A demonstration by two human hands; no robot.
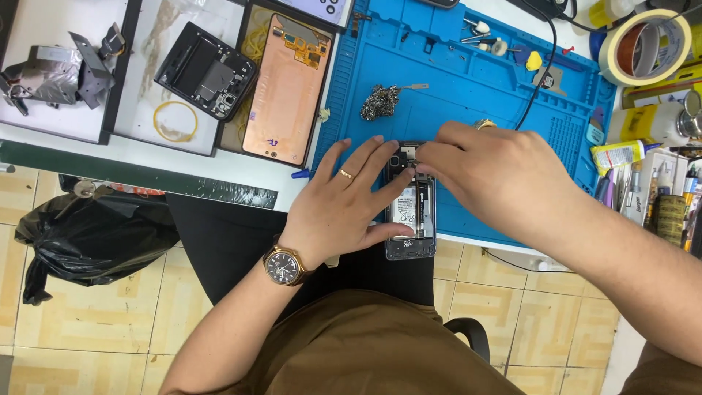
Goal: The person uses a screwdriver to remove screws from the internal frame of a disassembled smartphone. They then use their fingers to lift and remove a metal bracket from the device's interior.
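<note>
— Where's the opened phone (411, 212)?

— At the near edge of the blue mat (453, 80), back cover off, battery showing. The left hand (344, 205) steadies it, fingers spread flat along its side.

— And the right hand (497, 175)?

— Fingers pinched narrow at the phone's top end; whether they hold anything, I cannot tell.

— Progress?

— Midway, I'd judge: still open, with a detached screen panel (287, 88) lying left of the mat.

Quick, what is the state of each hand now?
Left hand: open, fingers spread, steadying the opened phone at the edge of the blue mat.
Right hand: fingertips pinched at the phone's top; whether it holds anything cannot be told.
</note>
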